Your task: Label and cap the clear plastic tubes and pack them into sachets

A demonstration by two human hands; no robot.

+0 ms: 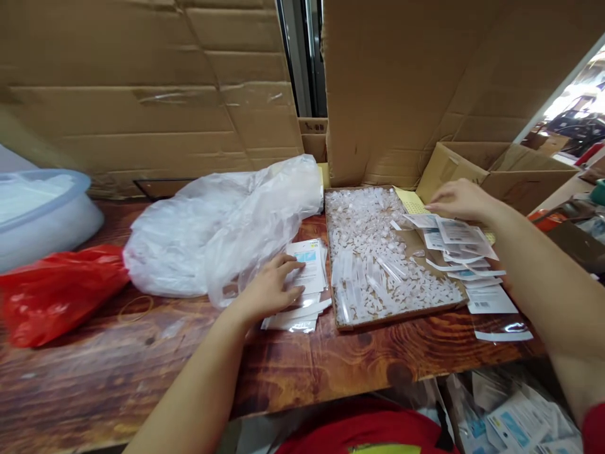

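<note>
My left hand (271,287) lies with its fingers apart on a stack of clear packets (309,271) with white and blue printed cards. At the back right, my right hand (460,200) is over a yellow sheet with rows of small marks (410,202). Its fingers are bent and close together, and whatever they may pinch is hidden. Between the hands sits a shallow cardboard tray (347,326) holding many small clear plastic pieces (373,233) and some longer clear strips (350,287). Below my right hand, a fanned pile of packets with barcodes (460,243) overlaps the tray's right side.
A big crumpled clear plastic bag (203,233) lies left of the packet stack. Farther left are a red plastic bag (61,290), a rubber band (136,309) and a pale tub (51,208). Cardboard panels (416,82) and an open box (529,176) stand behind. More packets (520,422) lie below the table edge.
</note>
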